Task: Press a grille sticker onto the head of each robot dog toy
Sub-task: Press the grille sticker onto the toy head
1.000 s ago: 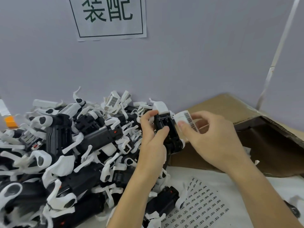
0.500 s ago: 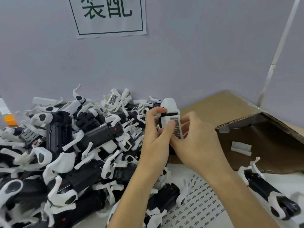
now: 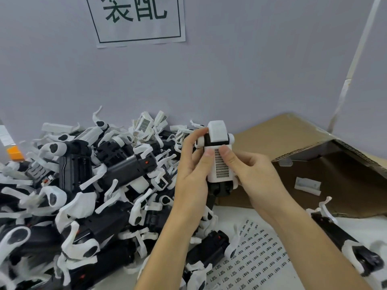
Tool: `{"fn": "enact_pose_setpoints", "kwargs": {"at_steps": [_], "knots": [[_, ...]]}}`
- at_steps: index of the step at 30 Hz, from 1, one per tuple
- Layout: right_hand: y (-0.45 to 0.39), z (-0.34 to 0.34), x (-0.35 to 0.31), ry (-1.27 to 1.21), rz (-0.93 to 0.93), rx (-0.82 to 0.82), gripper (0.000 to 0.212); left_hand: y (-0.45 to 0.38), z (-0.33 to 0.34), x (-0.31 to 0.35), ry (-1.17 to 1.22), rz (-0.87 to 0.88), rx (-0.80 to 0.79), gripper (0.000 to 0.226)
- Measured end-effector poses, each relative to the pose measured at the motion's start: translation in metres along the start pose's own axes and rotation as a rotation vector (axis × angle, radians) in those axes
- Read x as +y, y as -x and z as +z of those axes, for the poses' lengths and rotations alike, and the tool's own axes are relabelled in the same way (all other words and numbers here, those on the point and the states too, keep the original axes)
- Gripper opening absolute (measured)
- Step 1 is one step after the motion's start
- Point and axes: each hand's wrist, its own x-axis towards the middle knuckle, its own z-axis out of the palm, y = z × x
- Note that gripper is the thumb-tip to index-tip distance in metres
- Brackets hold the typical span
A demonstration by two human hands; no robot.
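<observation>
I hold one black-and-white robot dog toy point(image 3: 217, 135) upright in front of me, its white head facing me. A grille sticker point(image 3: 221, 165) with a dark grid lies on the head's face. My left hand point(image 3: 193, 164) grips the toy from the left, its thumb pressing the sticker's upper left corner. My right hand point(image 3: 249, 170) grips the toy from the right, thumb tip on the sticker's upper right corner. A sheet of stickers point(image 3: 257, 260) lies flat on the white table below my forearms.
A large heap of robot dog toys point(image 3: 83, 185) fills the left half up to the grey wall. An open cardboard box point(image 3: 314, 164) sits at the right with a small white part point(image 3: 307, 185) inside. Another toy point(image 3: 345, 245) lies at the right edge.
The toy has been turned head-up toward me and raised slightly. The sticker went from my right fingers onto the head, and both thumbs now press on it.
</observation>
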Motion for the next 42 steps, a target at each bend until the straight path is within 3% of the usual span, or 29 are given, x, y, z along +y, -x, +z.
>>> {"fn": "enact_pose_setpoints", "kwargs": {"at_steps": [5,10,14,18,24,28,33,37,39,42], "knots": [[0.0,0.012,0.006,-0.03,0.019,0.055,0.047,-0.001,0.0,-0.002,-0.129,0.089,0.07,0.032],[0.0,0.008,0.005,-0.099,0.043,0.015,0.055,-0.002,-0.003,0.0,-0.054,0.039,0.068,0.027],[0.001,0.018,0.006,0.043,-0.048,0.116,0.067,-0.001,0.001,-0.002,-0.135,0.103,0.16,0.028],[0.0,0.026,0.014,0.129,-0.112,0.196,0.055,-0.002,0.0,-0.005,-0.2,0.105,0.229,0.033],[-0.003,0.019,0.021,0.096,0.034,0.073,0.066,-0.004,-0.01,-0.005,-0.142,-0.038,0.101,0.035],[-0.003,0.013,0.018,0.141,0.004,0.047,0.03,-0.004,-0.012,-0.003,-0.233,-0.039,0.055,0.045],[-0.003,0.011,0.016,0.125,-0.007,0.076,0.024,-0.003,-0.013,-0.004,-0.248,-0.003,0.06,0.05],[-0.005,0.005,0.013,0.014,0.052,-0.019,0.035,-0.005,-0.022,-0.004,-0.081,-0.105,-0.051,0.057],[-0.005,0.002,0.013,0.0,0.056,-0.082,0.042,-0.006,-0.025,-0.003,-0.055,-0.099,-0.075,0.068],[-0.004,0.0,0.014,0.015,0.031,-0.119,0.048,-0.006,-0.026,-0.005,-0.079,-0.067,-0.061,0.067]]}}
